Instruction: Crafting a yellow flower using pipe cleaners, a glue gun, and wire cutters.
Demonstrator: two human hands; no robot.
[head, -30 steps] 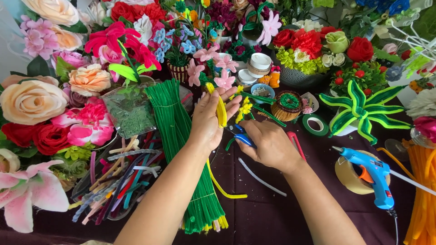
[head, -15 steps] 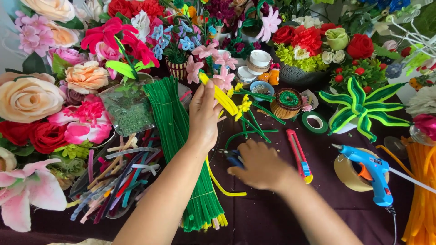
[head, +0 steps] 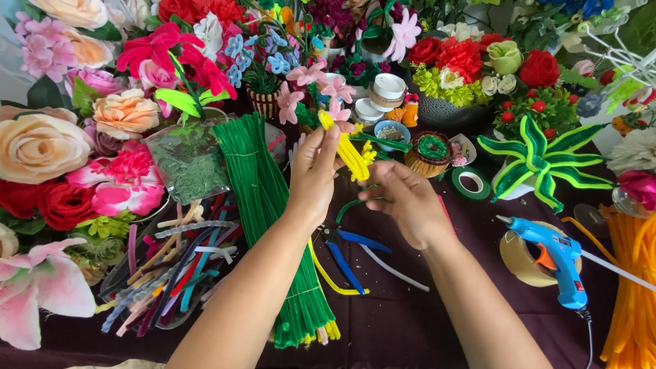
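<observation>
My left hand [head: 316, 176] holds a yellow pipe-cleaner flower piece [head: 346, 151] upright above the dark purple tablecloth. My right hand [head: 404, 199] is just to its right, fingers pinching at the lower yellow and green stem [head: 358, 202] of the same piece. Blue-handled pliers [head: 347, 257] lie on the cloth below both hands, with no hand on them. A loose yellow pipe cleaner [head: 329, 277] and a white one [head: 391, 268] lie beside the pliers.
A thick bundle of green pipe cleaners [head: 272, 212] lies left of my arm, next to a tray of mixed colours [head: 167, 268]. A blue glue gun [head: 557, 258] rests on a tape roll [head: 517, 258] at right. Orange pipe cleaners [head: 632, 287], green floral tape [head: 471, 182] and many craft flowers ring the cloth.
My right hand let go of the blue pliers, which now lie on the cloth, and rose to join the left hand at the yellow piece.
</observation>
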